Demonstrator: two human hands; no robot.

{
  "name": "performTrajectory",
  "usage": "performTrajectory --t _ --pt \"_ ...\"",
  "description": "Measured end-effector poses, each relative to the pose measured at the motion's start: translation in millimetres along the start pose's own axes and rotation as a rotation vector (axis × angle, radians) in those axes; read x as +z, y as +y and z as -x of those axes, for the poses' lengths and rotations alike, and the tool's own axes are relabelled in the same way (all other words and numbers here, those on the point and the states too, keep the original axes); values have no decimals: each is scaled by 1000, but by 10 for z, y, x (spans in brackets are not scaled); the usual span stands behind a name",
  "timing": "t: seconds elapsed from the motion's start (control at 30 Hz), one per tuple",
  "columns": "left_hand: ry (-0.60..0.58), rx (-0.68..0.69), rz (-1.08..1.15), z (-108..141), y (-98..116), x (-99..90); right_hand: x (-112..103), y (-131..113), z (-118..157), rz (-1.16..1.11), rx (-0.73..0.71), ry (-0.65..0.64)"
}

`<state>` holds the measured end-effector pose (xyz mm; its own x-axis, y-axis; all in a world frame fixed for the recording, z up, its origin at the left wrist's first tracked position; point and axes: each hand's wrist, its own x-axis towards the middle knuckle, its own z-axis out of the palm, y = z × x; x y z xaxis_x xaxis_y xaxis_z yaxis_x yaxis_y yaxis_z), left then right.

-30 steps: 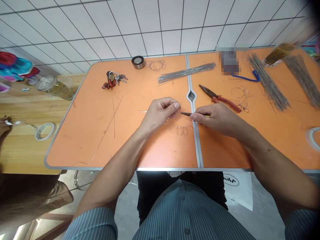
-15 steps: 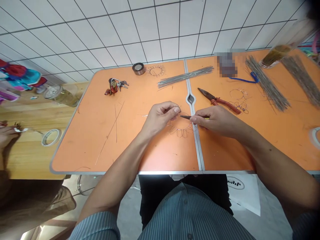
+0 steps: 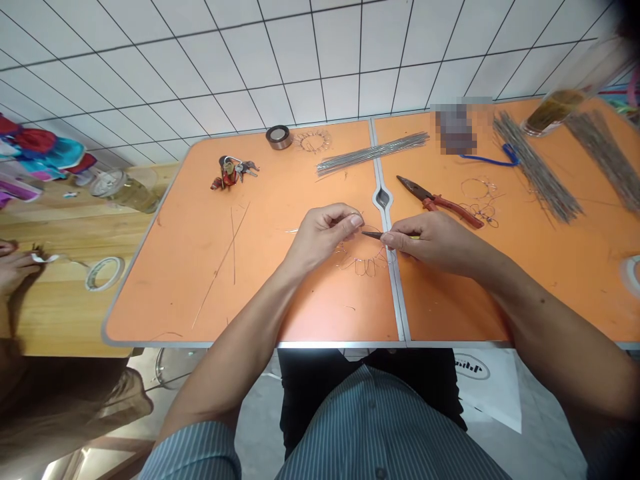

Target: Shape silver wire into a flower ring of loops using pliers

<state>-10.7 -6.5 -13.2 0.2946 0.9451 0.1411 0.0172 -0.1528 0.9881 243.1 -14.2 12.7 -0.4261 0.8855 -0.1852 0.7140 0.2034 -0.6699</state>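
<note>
Thumb and fingertips of my left hand (image 3: pixel 333 230) pinch a thin looped wire ring (image 3: pixel 367 267) at its upper left side. The ring hangs just above or rests on the orange table (image 3: pixel 300 320), with small loops along its lower edge. My right hand (image 3: pixel 423 241) is closed around a slim dark-tipped tool (image 3: pixel 373 235), whose point faces my left fingertips. Beyond my right hand lie red-handled pliers (image 3: pixel 440 202). Two straight wires (image 3: pixel 233 247) cross on the table left of my left hand.
Wire bundles (image 3: pixel 373 153) (image 3: pixel 540 170), black tape (image 3: pixel 279 137), keys (image 3: pixel 233 172) and a cup of brown liquid (image 3: pixel 555 110) stand or lie toward the back. At far left, another person's hand (image 3: pixel 17 267) is near a white tape roll (image 3: pixel 105 274) on a wooden table.
The whole view has shifted very slightly. Both hands keep the same hold, and the other person's hand at far left has moved a little.
</note>
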Motion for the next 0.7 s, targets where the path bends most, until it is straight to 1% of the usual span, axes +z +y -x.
performTrajectory --t 0.4,0.7 --pt "-10 -3 -2 8 -15 -10 3 10 -10 5 8 -20" --pt "-9 1 -10 12 4 11 20 36 13 29 -17 11"
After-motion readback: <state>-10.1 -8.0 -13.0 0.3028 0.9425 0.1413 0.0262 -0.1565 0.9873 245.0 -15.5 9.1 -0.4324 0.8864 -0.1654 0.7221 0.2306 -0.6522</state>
